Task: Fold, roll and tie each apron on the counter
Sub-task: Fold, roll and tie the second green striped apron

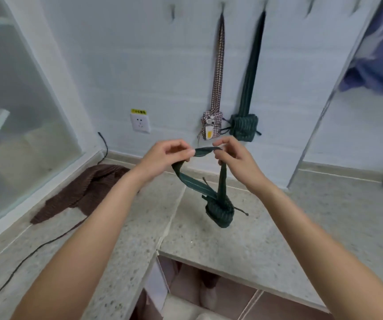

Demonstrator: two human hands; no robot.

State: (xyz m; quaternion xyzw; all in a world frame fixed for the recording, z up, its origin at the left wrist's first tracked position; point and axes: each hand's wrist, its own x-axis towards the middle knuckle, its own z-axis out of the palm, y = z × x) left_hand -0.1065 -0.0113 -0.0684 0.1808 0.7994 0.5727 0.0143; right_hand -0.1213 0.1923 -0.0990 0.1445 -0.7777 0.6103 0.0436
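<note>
Green rolled apron (220, 210) hangs upright just above the counter (266, 239), below both hands, its neck strap (205, 151) stretched level between left hand (167, 155) and right hand (234, 155), each pinching one end.

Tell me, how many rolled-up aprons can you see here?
3. A checked bundle and a green bundle hang on the wall; another green roll dangles from the strap in both hands. The brown apron lies unrolled.
</note>
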